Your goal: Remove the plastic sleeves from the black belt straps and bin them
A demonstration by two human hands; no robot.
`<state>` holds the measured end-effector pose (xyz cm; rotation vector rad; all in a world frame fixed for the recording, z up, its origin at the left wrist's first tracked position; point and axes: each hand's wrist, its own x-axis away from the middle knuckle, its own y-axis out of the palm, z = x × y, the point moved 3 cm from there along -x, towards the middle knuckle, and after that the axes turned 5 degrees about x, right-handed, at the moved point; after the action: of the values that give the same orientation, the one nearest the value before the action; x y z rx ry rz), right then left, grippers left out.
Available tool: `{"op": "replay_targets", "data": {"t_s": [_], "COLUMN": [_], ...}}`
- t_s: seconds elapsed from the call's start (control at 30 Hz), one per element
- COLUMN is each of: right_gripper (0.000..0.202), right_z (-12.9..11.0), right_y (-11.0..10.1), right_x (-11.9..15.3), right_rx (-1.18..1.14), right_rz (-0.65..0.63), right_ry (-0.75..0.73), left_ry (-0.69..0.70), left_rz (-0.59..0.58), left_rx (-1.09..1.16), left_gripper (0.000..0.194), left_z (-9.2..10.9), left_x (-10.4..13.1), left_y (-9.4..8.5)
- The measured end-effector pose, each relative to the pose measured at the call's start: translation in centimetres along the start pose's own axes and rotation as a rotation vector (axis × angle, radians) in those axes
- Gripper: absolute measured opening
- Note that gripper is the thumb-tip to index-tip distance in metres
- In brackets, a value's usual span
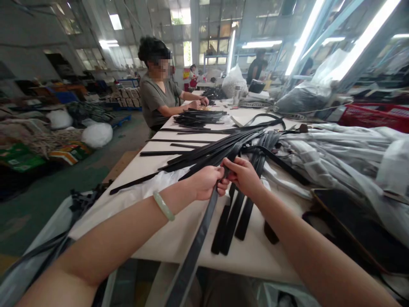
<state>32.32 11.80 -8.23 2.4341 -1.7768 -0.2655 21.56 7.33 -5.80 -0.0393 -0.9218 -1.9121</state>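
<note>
A long black strap (198,238) runs from between my hands down over the table's near edge toward me. My left hand (211,182), with a pale green bangle (163,206) on its wrist, is closed around this strap. My right hand (241,172) pinches the same strap just beyond, its fingertips almost meeting those of the left. Whatever small part lies between the fingertips is hidden. Behind my hands a fanned bundle of black straps (207,149) lies across the table. More black straps (232,224) hang toward the near edge beneath my right hand.
A co-worker (159,94) stands at the table's far left side, both hands over small items. A stack of short black straps (200,118) lies near them. White plastic wrapping (322,157) and a dark flat object (351,226) occupy the right. A bin of black straps (64,221) stands left.
</note>
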Motion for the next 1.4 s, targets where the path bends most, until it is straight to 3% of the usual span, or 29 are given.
{"op": "replay_targets", "data": {"t_s": [0.1,0.23,0.3,0.47,0.67,0.77,0.9,0.97,1.1,1.17,1.33,1.4], "right_gripper": [0.041,0.037,0.037,0.046,0.030,0.030,0.035,0.036,0.034,0.034,0.042,0.045], "right_z": [-0.4,-0.6,-0.1,1.5,-0.1,0.6,1.9,1.9,0.7,0.4,1.7,1.9], "right_y": [-0.5,-1.9,-1.2,2.1,-2.7,-2.1,1.9,2.6,0.3,-0.4,2.1,3.0], "right_x": [-0.5,-1.0,-0.5,0.3,-2.5,-2.2,-0.8,-0.6,-1.5,-1.6,-0.4,0.0], "right_rx": [-0.109,-0.220,-0.179,-0.107,-0.350,-0.294,-0.159,-0.139,-0.180,-0.117,0.178,0.298], "right_rz": [-0.095,0.166,0.225,-0.060,0.188,0.168,-0.084,-0.142,0.127,0.190,0.035,0.040], "right_ry": [0.101,-0.012,-0.065,0.069,-0.128,-0.133,0.008,0.054,-0.101,-0.169,-0.141,-0.177], "left_ry": [-0.039,-0.139,-0.107,-0.038,-0.068,-0.019,0.056,0.051,-0.011,-0.012,0.085,0.095], "left_rz": [-0.021,-0.063,-0.044,-0.024,-0.096,-0.085,-0.051,-0.055,-0.095,-0.104,-0.074,-0.071], "left_rx": [-0.021,-0.037,-0.010,-0.022,-0.076,-0.064,-0.051,-0.059,-0.093,-0.103,-0.097,-0.105], "left_gripper": [0.031,0.028,0.028,0.031,0.022,0.022,0.025,0.026,0.025,0.026,0.025,0.028], "left_z": [-0.7,-1.7,-1.6,-0.9,-1.3,-1.0,-0.4,-0.3,-0.7,-0.8,-0.3,-0.1], "left_x": [1.3,2.2,1.8,0.7,1.0,1.0,1.3,1.5,1.9,1.9,1.5,1.5], "left_y": [-0.5,-0.7,-0.8,-1.7,-3.4,-3.6,-4.3,-4.7,-5.1,-5.0,-4.9,-5.1]}}
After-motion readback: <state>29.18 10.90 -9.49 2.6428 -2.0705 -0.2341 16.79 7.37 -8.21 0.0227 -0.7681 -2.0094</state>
